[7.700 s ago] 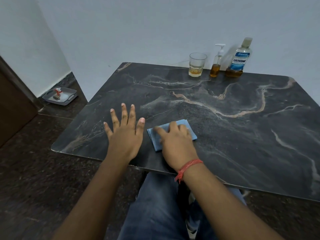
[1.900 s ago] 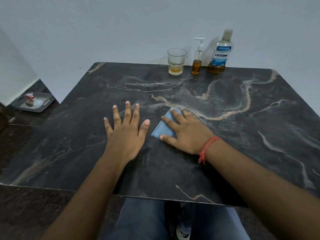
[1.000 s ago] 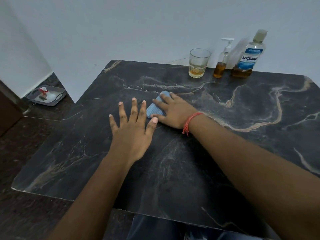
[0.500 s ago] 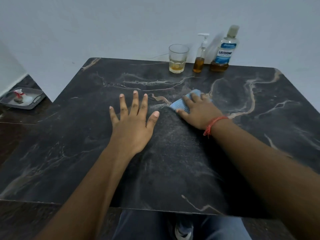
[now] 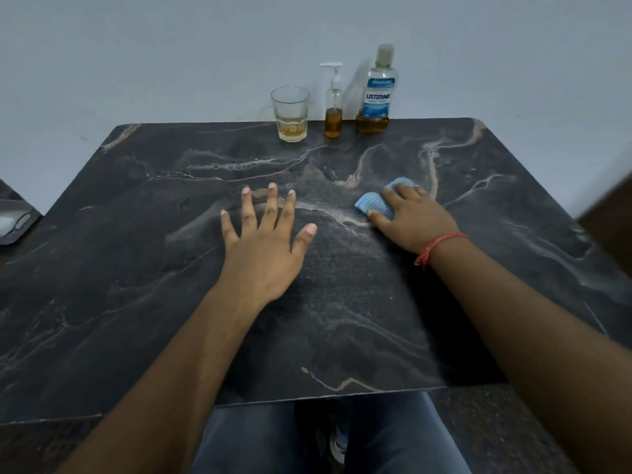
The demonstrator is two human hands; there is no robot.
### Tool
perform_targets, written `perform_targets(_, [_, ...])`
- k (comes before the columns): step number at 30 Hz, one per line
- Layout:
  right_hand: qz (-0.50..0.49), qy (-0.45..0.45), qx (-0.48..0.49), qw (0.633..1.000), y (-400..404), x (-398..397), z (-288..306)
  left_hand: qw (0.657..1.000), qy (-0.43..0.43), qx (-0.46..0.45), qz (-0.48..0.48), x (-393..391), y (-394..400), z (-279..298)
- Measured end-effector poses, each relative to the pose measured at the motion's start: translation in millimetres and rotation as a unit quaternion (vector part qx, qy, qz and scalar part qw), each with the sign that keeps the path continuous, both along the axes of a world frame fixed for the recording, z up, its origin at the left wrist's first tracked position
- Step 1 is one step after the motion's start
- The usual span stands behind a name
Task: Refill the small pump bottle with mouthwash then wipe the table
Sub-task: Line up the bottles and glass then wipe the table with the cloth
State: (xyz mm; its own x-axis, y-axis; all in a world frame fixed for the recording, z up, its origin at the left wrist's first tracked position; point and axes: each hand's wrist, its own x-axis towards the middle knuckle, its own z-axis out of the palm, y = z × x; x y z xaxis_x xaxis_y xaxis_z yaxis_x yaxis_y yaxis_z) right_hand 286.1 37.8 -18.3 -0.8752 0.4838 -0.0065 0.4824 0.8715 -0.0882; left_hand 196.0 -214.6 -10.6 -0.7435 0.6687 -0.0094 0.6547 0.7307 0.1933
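With right hand (image 5: 415, 222) pressing the cloth (image 5: 374, 203) flat and left hand (image 5: 265, 248) open, we advise overlapping passes across the desk (image 5: 136, 268).

I see a plain pale wall (image 5: 171, 46) at twelve o'clock, dark speckled floor (image 5: 496, 432) at five, and a grey tray (image 5: 15, 224) at nine.

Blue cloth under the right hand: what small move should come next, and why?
Probably sweep the blue cloth on toward the table's right side. The right hand presses it flat mid-table, that side looks unwiped, and the glass, pump bottle and mouthwash bottle stand clear at the back edge.
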Motion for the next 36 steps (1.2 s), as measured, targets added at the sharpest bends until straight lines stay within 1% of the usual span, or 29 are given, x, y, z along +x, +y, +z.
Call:
perform_targets(1, [-0.02,-0.004,-0.003,1.0,3,3,-1,1.0,0.002,0.001,-0.003,2,3,0])
perform_targets(2, [-0.006,-0.01,0.0,1.0,2,6,-3,1.0,0.004,0.002,-0.007,5,6,1])
perform_targets(4, [0.072,-0.021,0.008,0.997,-5,11,-9,1.0,0.005,-0.002,-0.017,9,14,2])
perform_targets(5, [0.094,-0.022,0.005,0.995,-6,15,-9,1.0,0.005,-0.005,-0.021,11,17,2])
perform_targets(6, [0.093,-0.019,0.001,0.995,0,18,-8,1.0,0.005,-0.007,-0.026,13,21,3])
perform_targets(9, [0.0,-0.005,-0.006,1.0,27,28,-3,0.999,0.008,-0.012,-0.035,17,31,4])
perform_targets(10, [-0.007,-0.008,-0.007,1.0,27,30,-3,0.999,0.01,-0.014,-0.036,19,34,3])
perform_targets(13, [0.086,-0.021,0.004,0.996,11,32,-10,0.999,0.014,-0.025,-0.04,23,43,1])
perform_targets(14, [0.1,-0.021,0.002,0.995,13,36,-10,0.999,0.013,-0.029,-0.042,24,46,0])
perform_targets(15, [0.085,-0.018,-0.001,0.996,22,39,-9,0.998,0.013,-0.032,-0.044,25,48,-1])
perform_targets(18, [-0.019,-0.003,0.013,1.0,49,50,1,0.998,0.016,-0.029,-0.05,28,52,-1])
perform_targets(19, [-0.019,-0.007,0.024,1.0,49,52,1,0.998,0.018,-0.027,-0.051,29,53,-1])
perform_targets(20, [0.008,-0.01,0.03,0.999,46,53,-1,0.998,0.02,-0.027,-0.052,30,55,-1])
perform_targets(22, [0.069,-0.013,0.006,0.998,42,56,-6,0.998,0.019,-0.029,-0.056,34,58,0])
perform_targets(23, [0.073,-0.015,-0.006,0.997,47,60,-5,0.998,0.017,-0.03,-0.06,36,60,0])
perform_targets(24, [0.055,-0.009,-0.011,0.998,55,65,-3,0.997,0.015,-0.03,-0.063,37,61,0])
perform_targets(26, [-0.019,0.002,-0.019,1.0,69,77,3,0.997,0.015,-0.026,-0.067,40,63,1])
perform_targets(27, [-0.039,-0.001,-0.027,0.999,69,82,5,0.997,0.016,-0.024,-0.069,42,64,0])
perform_targets(28, [-0.026,-0.006,-0.031,0.999,65,86,5,0.997,0.018,-0.022,-0.071,44,64,-1])
perform_targets(30, [0.037,-0.028,-0.053,0.997,51,94,2,0.997,0.018,-0.025,-0.076,48,66,-2])
perform_targets(31, [0.054,-0.037,-0.068,0.996,49,99,2,0.996,0.017,-0.026,-0.079,49,66,-2])
perform_targets(32, [0.046,-0.039,-0.077,0.995,53,106,3,0.996,0.016,-0.027,-0.081,51,67,-2])
perform_targets(35, [-0.047,-0.013,-0.072,0.996,68,125,5,0.996,0.017,-0.023,-0.083,55,65,-2])
perform_targets(36, [-0.04,-0.014,-0.072,0.997,59,129,5,0.996,0.018,-0.021,-0.083,56,64,-2])
